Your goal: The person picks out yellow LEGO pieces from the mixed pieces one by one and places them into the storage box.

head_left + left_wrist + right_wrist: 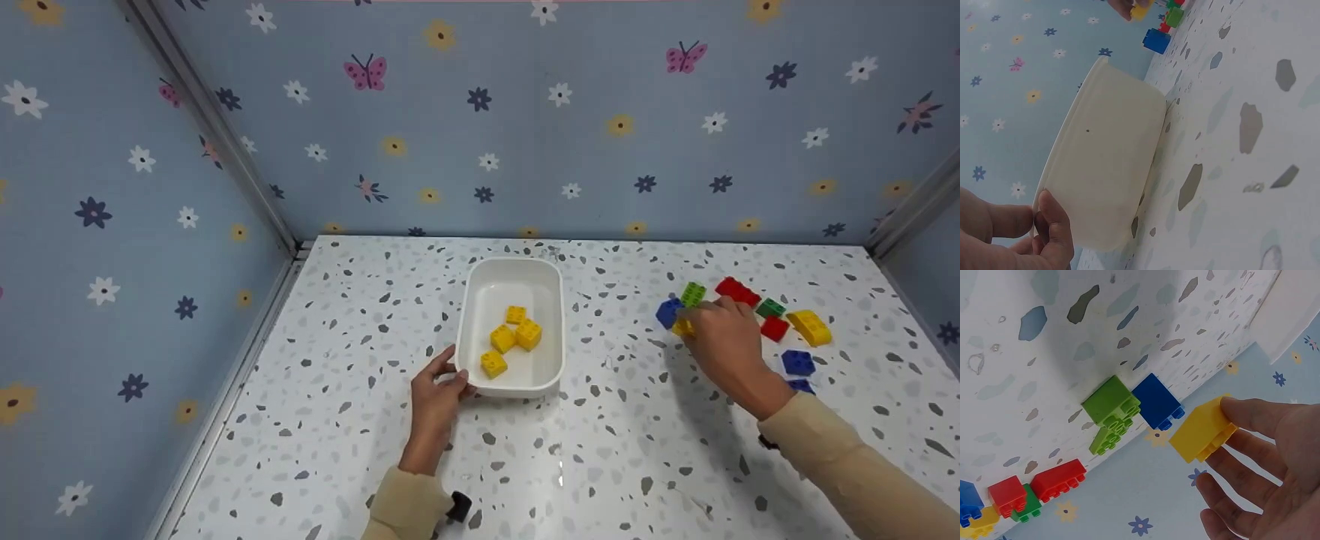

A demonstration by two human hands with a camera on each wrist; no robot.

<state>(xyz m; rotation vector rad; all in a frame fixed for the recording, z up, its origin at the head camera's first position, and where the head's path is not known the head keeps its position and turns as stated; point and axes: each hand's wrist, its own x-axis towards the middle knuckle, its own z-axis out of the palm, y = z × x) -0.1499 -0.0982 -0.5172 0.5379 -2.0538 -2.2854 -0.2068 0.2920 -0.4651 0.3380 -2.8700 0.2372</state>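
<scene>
My left hand [435, 397] pinches the rim of a white plastic tub [495, 294] at its near left corner, thumb against the outer wall. In the left wrist view the tub [1109, 140] appears side-on, close over the table. Inside it lie several yellow toy blocks [529, 334]. Over at the right, my right hand [724, 334] holds another yellow block [1202, 430] between thumb and fingers. That block is raised beside a blue block [1157, 402] and a light green block [1111, 402], its studs facing away from the table in the right wrist view.
Around the right hand are a red block [739, 291], a smaller red block [774, 328], a dark green block [770, 308], a curved yellow block [810, 328] and blue blocks [798, 362]. The speckled white table [360, 322] meets a flower-patterned wall [517, 135] behind.
</scene>
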